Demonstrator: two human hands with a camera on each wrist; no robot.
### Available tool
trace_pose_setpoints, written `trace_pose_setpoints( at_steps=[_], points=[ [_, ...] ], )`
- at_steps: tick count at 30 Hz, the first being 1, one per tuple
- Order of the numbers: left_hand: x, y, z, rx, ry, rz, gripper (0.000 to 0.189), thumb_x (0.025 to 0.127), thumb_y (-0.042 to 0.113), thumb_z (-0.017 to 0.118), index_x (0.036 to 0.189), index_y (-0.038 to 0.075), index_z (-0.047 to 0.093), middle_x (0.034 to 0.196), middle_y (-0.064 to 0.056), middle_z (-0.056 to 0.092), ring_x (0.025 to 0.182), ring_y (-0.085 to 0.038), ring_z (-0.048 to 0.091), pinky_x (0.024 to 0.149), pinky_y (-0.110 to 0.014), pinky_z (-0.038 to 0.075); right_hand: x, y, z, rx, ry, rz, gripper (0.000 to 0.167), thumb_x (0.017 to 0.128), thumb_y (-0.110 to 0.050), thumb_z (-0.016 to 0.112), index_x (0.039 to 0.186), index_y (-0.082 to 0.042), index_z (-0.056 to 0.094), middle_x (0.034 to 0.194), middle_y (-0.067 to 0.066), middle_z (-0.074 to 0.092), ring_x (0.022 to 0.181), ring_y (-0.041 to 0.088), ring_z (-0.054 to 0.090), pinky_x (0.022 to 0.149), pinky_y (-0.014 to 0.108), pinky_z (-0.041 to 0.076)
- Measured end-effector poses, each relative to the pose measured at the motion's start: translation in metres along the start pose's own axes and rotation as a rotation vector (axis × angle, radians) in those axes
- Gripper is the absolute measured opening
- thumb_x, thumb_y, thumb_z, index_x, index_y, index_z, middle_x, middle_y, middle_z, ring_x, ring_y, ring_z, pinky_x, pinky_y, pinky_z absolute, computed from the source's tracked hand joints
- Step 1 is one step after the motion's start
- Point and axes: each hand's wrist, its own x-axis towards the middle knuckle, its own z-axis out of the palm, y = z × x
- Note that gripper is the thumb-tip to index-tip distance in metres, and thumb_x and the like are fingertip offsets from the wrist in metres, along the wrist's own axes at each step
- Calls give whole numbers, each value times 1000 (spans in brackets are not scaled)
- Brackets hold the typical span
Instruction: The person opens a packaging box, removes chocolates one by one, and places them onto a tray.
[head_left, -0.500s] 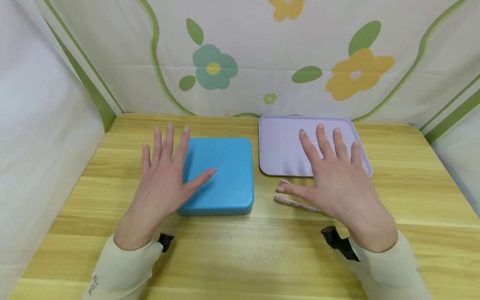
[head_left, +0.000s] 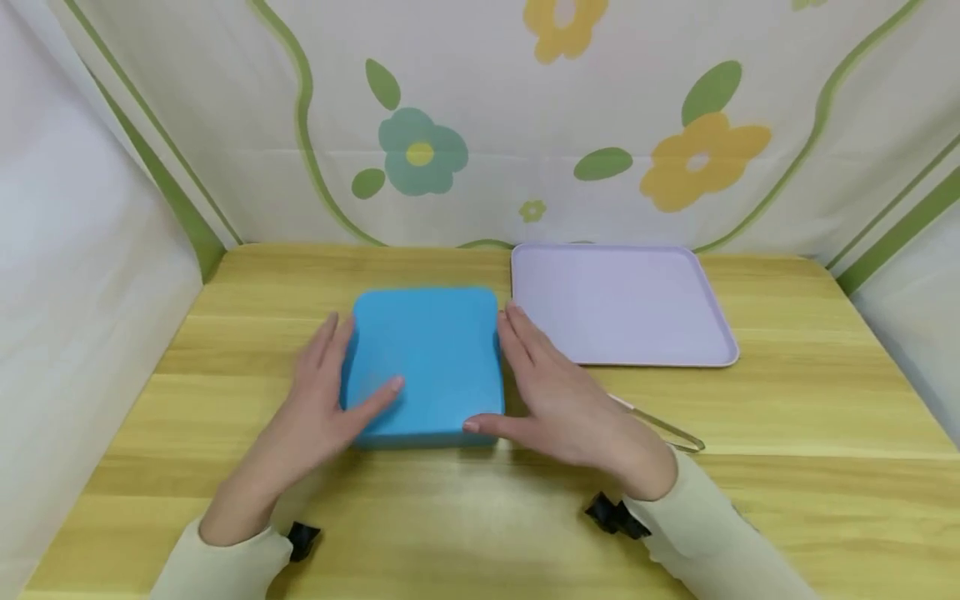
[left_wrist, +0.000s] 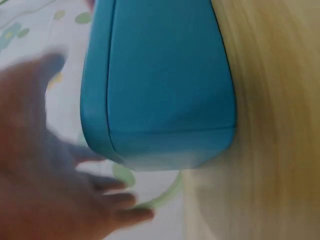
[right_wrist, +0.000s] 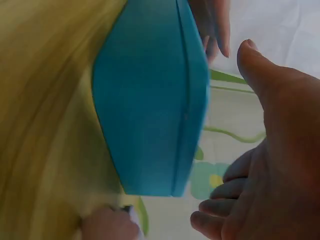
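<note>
A square blue box with rounded corners stands closed on the table. The wrist views show a seam below its lid. At its left side is my left hand, fingers fairly straight and thumb over the lid's near left part. My right hand lies along the opposite side, fingers extended and thumb by the front right corner. Whether either hand touches the box, I cannot tell. In the left wrist view the left hand is blurred. Tongs lie beyond my right wrist, partly hidden by it.
A pale purple tray lies at the back right, close to the box's far right corner. Behind the wooden table hangs a white curtain with printed flowers. More white cloth borders the left side.
Both hands have come down from above the table to the box's sides. My right hand moved left, away from the tray and tongs. The spread fingers have drawn closer together.
</note>
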Motion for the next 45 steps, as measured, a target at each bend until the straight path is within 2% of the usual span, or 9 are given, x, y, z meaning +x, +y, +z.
trace_pose_setpoints(
  at_steps=[2, 4, 8, 12, 16, 23, 33, 41, 45],
  points=[
    [-4, -3, -2, -29, -121, -33, 118, 96, 59, 76, 175, 15, 0, 181, -21, -8, 164, -55, 3, 119, -84, 25, 3, -3, 7, 50, -16, 11, 127, 91, -80, 65, 173, -10, -2, 182, 7, -10, 170, 24, 3, 134, 49, 26],
    [-6, -4, -3, -50, -201, -43, 128, 91, 61, 81, 175, 19, -6, 181, -21, -13, 164, -56, 3, 119, -83, 27, 5, -4, 12, 71, -30, 19, 128, 90, -79, 67, 173, -9, -1, 182, 8, -10, 170, 26, 6, 133, 50, 30],
    [-6, -6, -6, -49, -248, 0, 140, 81, 63, 89, 175, 21, -6, 181, -21, -12, 163, -57, 12, 120, -78, 32, 5, -5, 17, 64, -50, 52, 129, 88, -80, 70, 173, -11, 0, 183, 8, -7, 169, 28, 13, 130, 52, 36],
    [-7, -10, -7, -32, -255, 37, 147, 75, 60, 95, 175, 19, -6, 180, -25, -6, 160, -57, 19, 119, -76, 36, 4, -5, 18, 53, -64, 78, 132, 85, -79, 74, 173, -13, 1, 183, 9, -6, 169, 28, 14, 129, 53, 36],
    [-8, -14, -5, -69, -247, 56, 150, 76, 51, 97, 173, 14, -11, 179, -27, 2, 159, -56, 22, 120, -75, 35, 5, -6, 20, 33, -65, 63, 137, 83, -74, 81, 173, -9, 1, 182, 16, -2, 167, 34, 18, 127, 54, 40],
    [-7, -16, -4, -105, -216, 78, 156, 75, 42, 100, 171, 14, -20, 180, -26, 3, 158, -54, 26, 119, -74, 35, 8, -6, 25, 50, -58, 60, 138, 82, -69, 85, 174, -9, 0, 181, 21, 9, 164, 39, 27, 123, 57, 43],
    [-6, -13, -8, -81, -195, 70, 154, 74, 41, 101, 172, 11, -13, 180, -25, 6, 159, -53, 27, 120, -74, 36, 11, -7, 26, 54, 29, 45, 140, 76, -64, 92, 173, -4, 11, 177, 25, 23, 156, 41, 44, 116, 53, 52],
    [-7, -13, -10, -63, -197, 74, 149, 74, 45, 100, 174, 17, -7, 180, -24, 9, 160, -53, 24, 121, -75, 34, 12, -6, 25, 75, 97, 12, 140, 70, -57, 98, 171, -1, 20, 172, 28, 33, 147, 42, 55, 116, 51, 53],
    [-7, -12, -11, -51, -204, 69, 149, 74, 47, 100, 175, 18, -6, 180, -26, 7, 161, -55, 21, 121, -76, 33, 11, -8, 23, 86, 93, 15, 139, 70, -57, 99, 171, -1, 22, 172, 27, 34, 147, 41, 55, 116, 51, 53]
  ],
)
